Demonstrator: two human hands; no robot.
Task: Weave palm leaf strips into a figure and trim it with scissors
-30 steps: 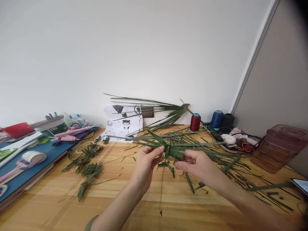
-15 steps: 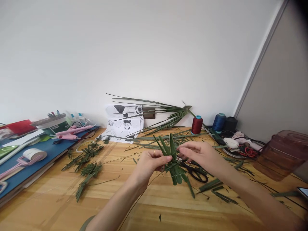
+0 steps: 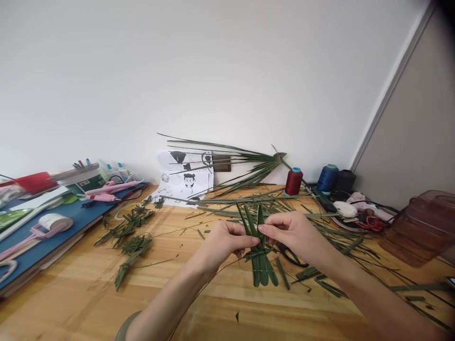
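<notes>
Between my hands, above the wooden table, is a woven palm-leaf piece [image 3: 262, 267] with pointed strips rising at the top and rounded ends hanging below. My left hand [image 3: 229, 239] pinches its middle from the left, thumb across the front. On the other side my right hand [image 3: 286, 232] is closed with thumb and fingers on an upright leaf strip [image 3: 260, 215] of the same piece. Black-handled scissors [image 3: 293, 255] lie partly hidden behind the right hand.
Woven leaf pieces [image 3: 133, 251] lie to the left, near a blue board [image 3: 76, 227] with craft tools. A palm frond [image 3: 249, 163] leans at the wall behind printed sheets [image 3: 188, 187]. Thread spools [image 3: 294, 182], leaf scraps [image 3: 320, 274] and a brownish plastic container [image 3: 419, 227] are on the right.
My right hand, earlier hovering with loose fingers beside the leaf piece, has closed on its upright strip. The piece's lower ends have tilted, and the view has shifted slightly.
</notes>
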